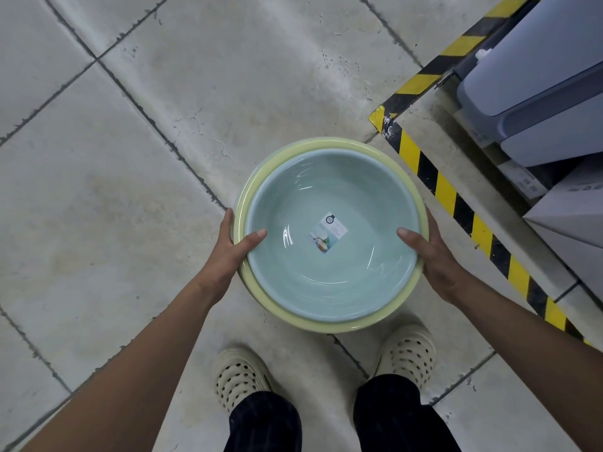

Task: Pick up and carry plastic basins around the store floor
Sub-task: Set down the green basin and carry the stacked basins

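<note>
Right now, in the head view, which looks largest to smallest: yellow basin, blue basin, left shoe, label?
1. yellow basin
2. blue basin, nested inside it
3. left shoe, partly hidden by the trouser leg and farther away
4. label

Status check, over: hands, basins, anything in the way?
Left hand and right hand grip opposite rims. Blue basin nested in yellow basin, both held level. Striped tape, grey bins close right.

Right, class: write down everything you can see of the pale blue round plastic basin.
The pale blue round plastic basin is glossy and shallow, with a small printed label stuck at its centre. It is empty, held upright above the tiled floor, nested inside a larger pale yellow-green plastic basin. The left hand and right hand grip both rims, thumbs hooked inside the blue one.
</note>
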